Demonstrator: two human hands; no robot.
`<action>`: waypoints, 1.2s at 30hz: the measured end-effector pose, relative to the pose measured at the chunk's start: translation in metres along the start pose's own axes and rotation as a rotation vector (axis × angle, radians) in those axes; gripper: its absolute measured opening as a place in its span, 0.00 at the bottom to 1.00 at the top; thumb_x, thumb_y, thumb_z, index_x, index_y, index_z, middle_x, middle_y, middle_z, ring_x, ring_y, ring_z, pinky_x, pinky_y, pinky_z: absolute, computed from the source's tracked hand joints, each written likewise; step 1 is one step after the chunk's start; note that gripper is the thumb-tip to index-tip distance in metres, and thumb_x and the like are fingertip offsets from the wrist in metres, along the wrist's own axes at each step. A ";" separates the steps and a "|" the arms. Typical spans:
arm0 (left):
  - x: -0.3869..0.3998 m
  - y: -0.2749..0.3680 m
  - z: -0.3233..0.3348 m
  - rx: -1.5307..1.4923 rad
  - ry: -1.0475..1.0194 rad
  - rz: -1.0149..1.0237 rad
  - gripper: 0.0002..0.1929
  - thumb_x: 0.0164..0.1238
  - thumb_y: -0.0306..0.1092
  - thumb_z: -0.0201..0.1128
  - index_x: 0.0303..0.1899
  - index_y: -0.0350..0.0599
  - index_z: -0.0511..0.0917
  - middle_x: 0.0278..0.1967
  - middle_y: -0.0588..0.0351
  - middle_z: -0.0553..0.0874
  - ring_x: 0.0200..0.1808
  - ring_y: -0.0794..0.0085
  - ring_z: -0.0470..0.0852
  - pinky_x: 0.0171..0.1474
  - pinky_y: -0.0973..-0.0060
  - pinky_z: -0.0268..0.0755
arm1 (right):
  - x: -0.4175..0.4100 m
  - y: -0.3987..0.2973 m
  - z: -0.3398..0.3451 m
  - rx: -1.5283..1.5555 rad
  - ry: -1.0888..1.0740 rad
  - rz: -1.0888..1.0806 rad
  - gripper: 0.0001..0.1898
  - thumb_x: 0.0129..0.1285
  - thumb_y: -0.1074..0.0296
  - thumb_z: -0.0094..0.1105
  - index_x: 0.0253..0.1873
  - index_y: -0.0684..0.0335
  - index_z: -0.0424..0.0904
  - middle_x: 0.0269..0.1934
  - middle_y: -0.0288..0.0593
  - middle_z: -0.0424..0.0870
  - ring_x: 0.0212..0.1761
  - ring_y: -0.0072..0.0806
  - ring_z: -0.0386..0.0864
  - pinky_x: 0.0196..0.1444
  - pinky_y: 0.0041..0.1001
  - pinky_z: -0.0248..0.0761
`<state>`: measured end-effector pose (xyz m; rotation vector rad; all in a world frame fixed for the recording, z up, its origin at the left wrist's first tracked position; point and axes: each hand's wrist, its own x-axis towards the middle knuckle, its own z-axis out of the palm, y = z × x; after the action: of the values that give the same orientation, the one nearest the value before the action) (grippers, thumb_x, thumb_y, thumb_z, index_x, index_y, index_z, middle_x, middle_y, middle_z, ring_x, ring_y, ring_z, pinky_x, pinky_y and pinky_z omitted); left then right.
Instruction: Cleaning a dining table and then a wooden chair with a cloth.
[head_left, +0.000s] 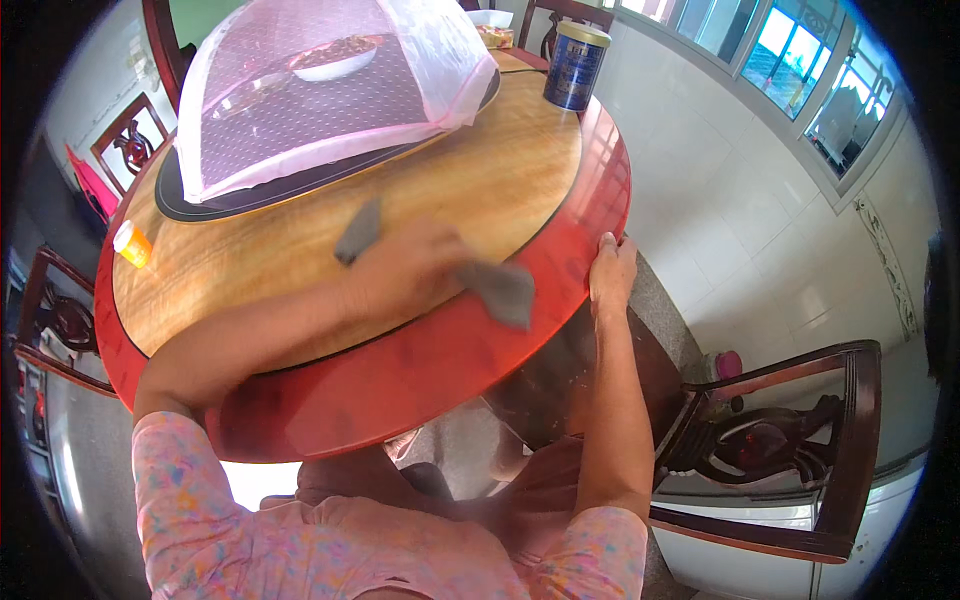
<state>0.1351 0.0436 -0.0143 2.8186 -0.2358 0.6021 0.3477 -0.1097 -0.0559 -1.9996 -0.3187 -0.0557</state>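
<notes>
My left hand (424, 262), blurred by motion, reaches across the round wooden table (300, 247). A grey cloth (502, 291) is bunched in it, and grey ends stick out on both sides of the fist. The cloth lies over the table's red rim (360, 409) on one side and over the wood-grain top on the other. My right hand (613, 270) grips the red rim at the right, with the thumb on top and the other fingers mostly hidden.
A pink mesh food cover (315, 142) stands over a bowl of food (337, 60) on the dark turntable (180, 202). A blue tin (576, 67) stands far right, and an orange-and-white bottle (133, 244) at the left. Carved wooden chairs (862, 450) surround the table.
</notes>
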 end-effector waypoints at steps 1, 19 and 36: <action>-0.005 0.017 -0.001 -0.072 -0.047 0.039 0.15 0.48 0.28 0.60 0.42 0.44 0.73 0.40 0.49 0.73 0.42 0.56 0.71 0.44 0.65 0.64 | 0.001 0.003 0.000 0.000 0.005 -0.001 0.20 0.62 0.59 0.42 0.49 0.73 0.65 0.45 0.63 0.73 0.49 0.54 0.71 0.50 0.40 0.62; 0.025 0.069 0.017 -0.153 -0.091 0.350 0.11 0.45 0.33 0.61 0.34 0.50 0.73 0.33 0.53 0.70 0.33 0.59 0.70 0.35 0.67 0.64 | -0.001 0.002 0.002 0.068 0.048 -0.020 0.19 0.62 0.61 0.44 0.47 0.75 0.65 0.44 0.63 0.73 0.48 0.54 0.70 0.50 0.39 0.61; 0.087 0.052 0.053 -0.112 0.059 0.298 0.13 0.45 0.34 0.63 0.37 0.48 0.76 0.34 0.52 0.73 0.38 0.56 0.70 0.41 0.65 0.65 | 0.016 0.032 -0.003 0.223 -0.206 -0.039 0.34 0.58 0.49 0.47 0.58 0.78 0.59 0.54 0.65 0.67 0.58 0.48 0.65 0.59 0.33 0.56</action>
<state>0.2228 -0.0296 -0.0136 2.6725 -0.6643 0.7078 0.3715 -0.1219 -0.0797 -1.7802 -0.4749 0.1559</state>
